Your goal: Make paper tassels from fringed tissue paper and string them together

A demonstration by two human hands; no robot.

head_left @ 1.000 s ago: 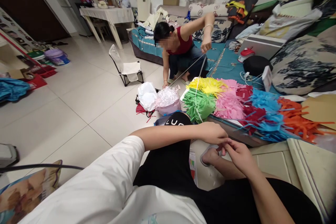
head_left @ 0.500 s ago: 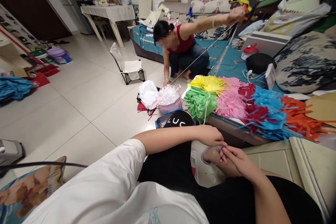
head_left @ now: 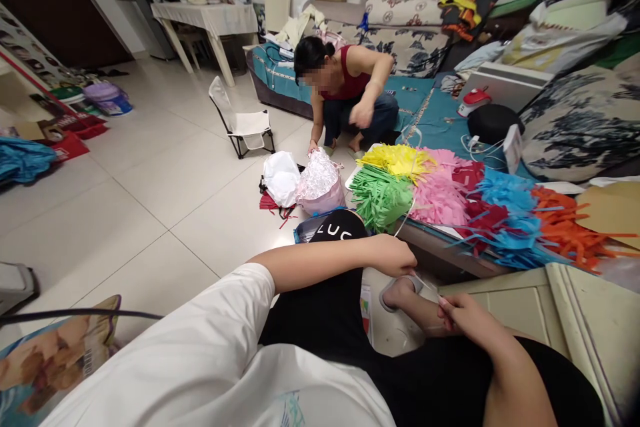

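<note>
A thin white ribbon stretches across the short gap between my hands. My left hand is closed with its end pinched in the fingers. My right hand pinches it on the other side, lower and to the right. A white strand also runs up from my left hand past green fringed strips on the teal-covered seat. Beyond my knee stands a pink bag full of white ribbon, which a crouching person touches with one hand.
Yellow, pink, blue and orange fringed strips lie along the seat. A cream cabinet stands at my right. A white folding chair and a white bag are on the floor.
My hands have drawn apart, so the white ribbon now shows between them. The other person has lowered the raised arm, and the long strand from the pink bag is no longer held up.
</note>
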